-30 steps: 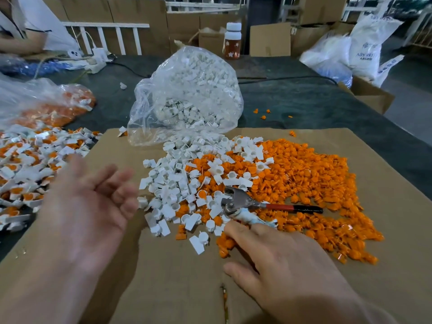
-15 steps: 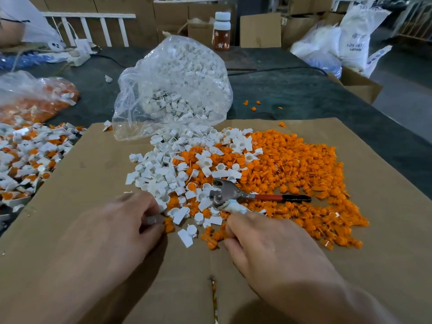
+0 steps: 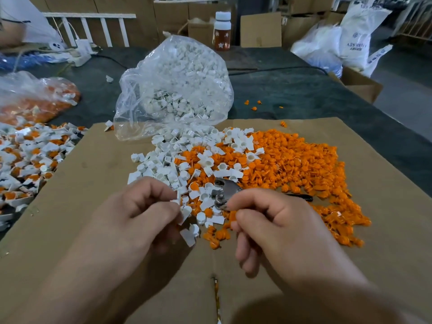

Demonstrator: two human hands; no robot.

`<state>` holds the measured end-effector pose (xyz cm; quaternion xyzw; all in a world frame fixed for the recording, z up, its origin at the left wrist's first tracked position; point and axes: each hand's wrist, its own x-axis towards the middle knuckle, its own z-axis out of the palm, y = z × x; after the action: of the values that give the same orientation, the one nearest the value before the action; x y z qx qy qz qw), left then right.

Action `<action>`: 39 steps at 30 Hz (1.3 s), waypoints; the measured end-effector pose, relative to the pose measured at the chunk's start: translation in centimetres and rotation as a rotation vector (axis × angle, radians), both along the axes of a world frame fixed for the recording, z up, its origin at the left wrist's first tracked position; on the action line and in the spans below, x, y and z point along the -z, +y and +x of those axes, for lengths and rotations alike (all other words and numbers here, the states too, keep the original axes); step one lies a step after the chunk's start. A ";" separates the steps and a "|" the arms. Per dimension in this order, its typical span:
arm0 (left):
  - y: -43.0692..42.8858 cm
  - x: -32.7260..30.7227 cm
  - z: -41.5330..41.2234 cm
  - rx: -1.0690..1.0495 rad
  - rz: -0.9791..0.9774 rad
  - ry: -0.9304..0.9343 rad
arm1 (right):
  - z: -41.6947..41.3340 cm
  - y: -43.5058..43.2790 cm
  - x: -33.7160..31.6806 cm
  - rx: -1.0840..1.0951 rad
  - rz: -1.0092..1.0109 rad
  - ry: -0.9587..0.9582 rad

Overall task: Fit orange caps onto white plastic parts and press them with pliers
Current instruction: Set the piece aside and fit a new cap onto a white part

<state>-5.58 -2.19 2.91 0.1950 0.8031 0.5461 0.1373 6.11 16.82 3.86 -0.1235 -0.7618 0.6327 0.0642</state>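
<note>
My left hand (image 3: 140, 218) pinches a white plastic part (image 3: 185, 212) between thumb and fingertips, just above the near edge of the white parts pile (image 3: 163, 164). My right hand (image 3: 278, 230) is curled, and an orange cap (image 3: 232, 216) shows between its thumb and index finger. The two hands are close together, a short gap between them. The pliers (image 3: 224, 190) lie on the piles just beyond my right fingers, held by neither hand. Loose orange caps (image 3: 294, 164) spread to the right on the cardboard sheet (image 3: 88, 195).
A clear bag of white parts (image 3: 175, 85) lies behind the piles. At the left are a heap of assembled white-and-orange pieces (image 3: 28, 157) and a bag of orange pieces (image 3: 37, 101). A bottle (image 3: 222, 31) and cardboard boxes stand at the back; white sacks at the far right.
My left hand came in from the left, took a white part off the pile and lifted it. My right hand rose from the caps with an orange cap. The pliers stayed put.
</note>
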 end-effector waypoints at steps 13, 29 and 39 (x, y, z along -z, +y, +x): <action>2.3 0.6 0.8 0.090 0.609 -0.654 | -1.0 0.4 -1.0 -0.100 -0.738 -0.054; 0.2 0.1 0.3 -0.021 -0.457 0.405 | -0.9 0.1 0.4 -0.126 -0.410 -0.037; 0.3 1.1 0.4 0.039 -0.531 0.599 | -0.9 0.1 0.7 -0.148 -0.286 0.002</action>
<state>-5.18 -1.88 1.77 0.3186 0.9170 0.2356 -0.0468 5.18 16.97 3.18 -0.0740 -0.6710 0.7377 0.0000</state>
